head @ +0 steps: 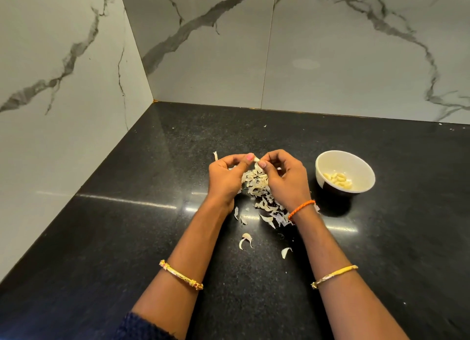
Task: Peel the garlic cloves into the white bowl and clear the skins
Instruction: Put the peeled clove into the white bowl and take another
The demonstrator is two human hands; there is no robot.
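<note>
Lying nearest on the black tabletop (127,238), a few loose skins (246,240), well apart from the rest and not yet being cleared. Spreading beyond them, beneath and between the two wrists, the main pile of skins (256,184). Working above that pile, just apart and facing each other: left hand (226,177) with fingers curled and thumb tip pressing on one end of a garlic clove (256,159); right hand (284,177) likewise curled, pinching the other end of the same clove between thumb and fingertips. Neither hand spreading wide; both closing narrowly around the single clove, little of it showing between the thumbs. Long axis of the clove apparently running left to right, from one thumb toward the other, though too small to tell with certainty. Sitting to the right of the hands and at about the same depth, the white bowl (328,159), upright, already holding several peeled cloves (339,179) on its floor. Right hand lying clearly nearer the bowl than the left, so likely serving for the drop once the skin is off: a short sideways carry to the right. Peeling judged well along, clearing not begun. Rising farthest back, the marble-patterned wall (330,47).
</note>
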